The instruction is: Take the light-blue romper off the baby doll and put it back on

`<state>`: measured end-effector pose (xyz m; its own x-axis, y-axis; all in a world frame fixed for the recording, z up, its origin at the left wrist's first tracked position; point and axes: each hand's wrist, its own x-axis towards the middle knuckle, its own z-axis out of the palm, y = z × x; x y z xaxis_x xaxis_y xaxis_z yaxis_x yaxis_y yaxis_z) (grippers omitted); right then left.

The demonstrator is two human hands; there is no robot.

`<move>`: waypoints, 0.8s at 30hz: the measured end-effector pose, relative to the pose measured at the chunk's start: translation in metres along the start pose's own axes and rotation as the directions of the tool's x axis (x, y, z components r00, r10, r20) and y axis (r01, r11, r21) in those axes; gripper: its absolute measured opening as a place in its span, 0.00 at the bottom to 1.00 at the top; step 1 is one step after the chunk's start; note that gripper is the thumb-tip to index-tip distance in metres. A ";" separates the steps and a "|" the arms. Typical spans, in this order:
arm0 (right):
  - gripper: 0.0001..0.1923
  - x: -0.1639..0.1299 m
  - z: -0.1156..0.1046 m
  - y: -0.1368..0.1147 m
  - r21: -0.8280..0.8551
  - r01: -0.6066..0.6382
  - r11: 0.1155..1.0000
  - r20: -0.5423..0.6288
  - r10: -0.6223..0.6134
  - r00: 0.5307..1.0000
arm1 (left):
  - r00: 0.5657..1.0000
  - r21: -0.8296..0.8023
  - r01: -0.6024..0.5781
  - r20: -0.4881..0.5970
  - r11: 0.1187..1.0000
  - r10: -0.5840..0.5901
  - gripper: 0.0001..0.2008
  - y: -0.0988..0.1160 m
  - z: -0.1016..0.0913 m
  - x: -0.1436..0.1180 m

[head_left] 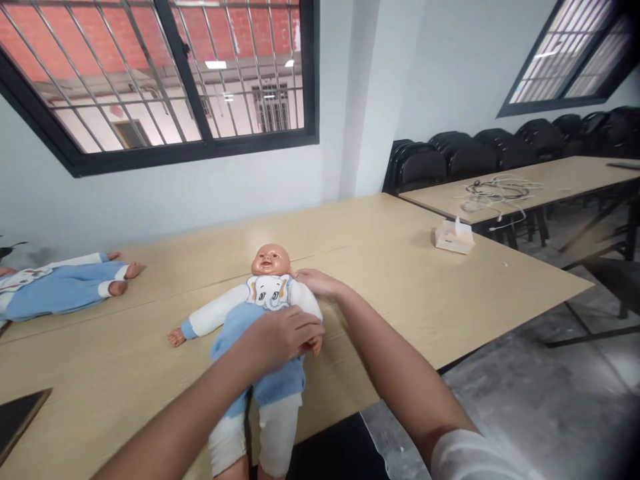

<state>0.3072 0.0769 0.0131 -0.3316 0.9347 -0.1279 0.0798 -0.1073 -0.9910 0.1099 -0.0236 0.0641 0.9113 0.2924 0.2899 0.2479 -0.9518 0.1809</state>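
A baby doll (pixel 235 327) in a blue and white outfit with an elephant on the chest lies on its back on the wooden table (pixel 360 247), its legs toward me. Across the doll's body reaches my left hand (pixel 287 333), its fingers curled round the doll's sleeve end near the small hand. My right hand (pixel 316 281) is at the doll's shoulder, beside the neck. Its fingertips are partly hidden behind the white sleeve, so what they grip there does not show clearly.
A second doll (pixel 60 287) in similar clothes lies at the left. A tissue box (pixel 454 237) stands on the right part of the table. Tangled cables (pixel 495 193) lie on a further table, with stacked black chairs (pixel 423 163) behind. A dark flat object (pixel 20 417) is at the lower left.
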 end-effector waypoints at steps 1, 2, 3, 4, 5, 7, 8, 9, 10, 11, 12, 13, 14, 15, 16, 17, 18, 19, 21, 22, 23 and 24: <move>0.14 0.000 0.001 0.001 -0.010 0.006 1.000 -0.008 -0.006 1.000 | 1.000 -0.046 0.017 0.016 0.999 -0.016 0.15 0.001 -0.001 -0.001; 0.14 0.001 0.001 0.002 -0.032 0.010 0.999 -0.021 -0.011 1.000 | 0.999 -0.094 0.039 0.037 0.995 -0.036 0.19 0.001 -0.005 -0.001; 0.14 0.000 0.000 0.001 -0.073 0.015 0.997 -0.044 -0.018 0.999 | 0.996 -0.135 0.068 0.060 0.988 -0.061 0.22 0.000 -0.010 -0.003; 0.14 0.000 -0.001 0.000 -0.125 0.018 0.992 -0.070 -0.027 0.997 | 0.993 -0.164 0.101 0.079 0.981 -0.089 0.23 -0.002 -0.016 -0.005; 0.14 -0.002 -0.003 -0.002 -0.178 0.017 0.984 -0.100 -0.035 0.994 | 0.989 -0.178 0.132 0.084 0.975 -0.119 0.23 -0.005 -0.024 -0.008; 0.16 -0.007 -0.007 -0.008 -0.281 0.021 0.959 -0.125 -0.058 0.990 | 0.981 -0.183 0.195 0.032 0.963 -0.193 0.19 -0.016 -0.041 -0.021; 0.16 -0.010 -0.010 -0.012 -0.327 0.040 0.944 -0.095 -0.075 0.993 | 0.971 -0.185 0.228 -0.027 0.956 -0.237 0.16 -0.022 -0.048 -0.030; 0.16 -0.013 -0.012 -0.015 -0.369 0.074 0.927 -0.030 -0.091 0.995 | 0.954 -0.193 0.262 -0.093 0.946 -0.283 0.14 -0.029 -0.053 -0.042; 0.18 -0.016 -0.014 -0.018 -0.407 0.121 0.905 0.055 -0.108 0.993 | 0.926 -0.205 0.292 -0.182 0.934 -0.330 0.12 -0.035 -0.057 -0.055; 0.22 -0.019 -0.015 -0.020 -0.446 0.171 0.879 0.136 -0.123 0.983 | 0.895 -0.215 0.321 -0.250 0.922 -0.370 0.10 -0.041 -0.058 -0.070; 0.25 -0.020 -0.016 -0.021 -0.486 0.211 0.848 0.191 -0.132 0.973 | 0.872 -0.217 0.346 -0.285 0.913 -0.398 0.08 -0.046 -0.057 -0.085; 0.26 -0.020 -0.015 -0.020 -0.529 0.225 0.818 0.204 -0.135 0.970 | 0.854 -0.218 0.368 -0.306 0.904 -0.422 0.07 -0.049 -0.054 -0.101; 0.25 -0.019 -0.014 -0.018 -0.576 0.216 0.789 0.176 -0.138 0.975 | 0.836 -0.218 0.393 -0.320 0.894 -0.445 0.06 -0.053 -0.049 -0.115; 0.22 -0.016 -0.013 -0.016 -0.619 0.184 0.764 0.115 -0.144 0.983 | 0.817 -0.220 0.415 -0.337 0.883 -0.468 0.06 -0.055 -0.043 -0.128; 0.19 -0.012 -0.011 -0.012 -0.648 0.144 0.748 0.041 -0.155 0.987 | 0.794 -0.224 0.437 -0.358 0.871 -0.491 0.06 -0.057 -0.037 -0.139; 0.17 -0.008 -0.010 -0.009 -0.660 0.104 0.744 -0.034 -0.168 0.985 | 0.772 -0.229 0.456 -0.380 0.860 -0.510 0.06 -0.060 -0.031 -0.148; 0.16 -0.003 -0.010 -0.005 -0.660 0.070 0.748 -0.106 -0.184 0.977 | 0.754 -0.235 0.470 -0.395 0.851 -0.525 0.06 -0.062 -0.026 -0.154; 0.16 0.001 -0.010 -0.001 -0.655 0.038 0.754 -0.177 -0.203 0.963 | 0.743 -0.242 0.479 -0.401 0.844 -0.536 0.06 -0.063 -0.022 -0.159; 0.16 0.008 -0.014 0.004 -0.667 -0.028 0.745 -0.307 -0.241 0.921 | 0.749 -0.260 0.481 -0.374 0.837 -0.547 0.06 -0.066 -0.017 -0.162; 0.17 0.010 -0.017 0.006 -0.684 -0.060 0.727 -0.353 -0.257 0.900 | 0.766 -0.273 0.477 -0.338 0.836 -0.547 0.06 -0.067 -0.016 -0.162; 0.17 0.011 -0.020 0.007 -0.704 -0.091 0.704 -0.384 -0.270 0.883 | 0.787 -0.289 0.473 -0.287 0.833 -0.546 0.06 -0.067 -0.015 -0.161; 0.18 0.012 -0.024 0.007 -0.726 -0.118 0.677 -0.402 -0.279 0.872 | 0.806 -0.306 0.474 -0.225 0.825 -0.547 0.06 -0.066 -0.014 -0.160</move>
<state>0.3259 0.0953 0.0052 0.0668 0.9812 0.1809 0.7761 0.0629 -0.6275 -0.0567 -0.0059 0.0192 0.5254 0.7772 0.3462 0.5362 -0.6184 0.5745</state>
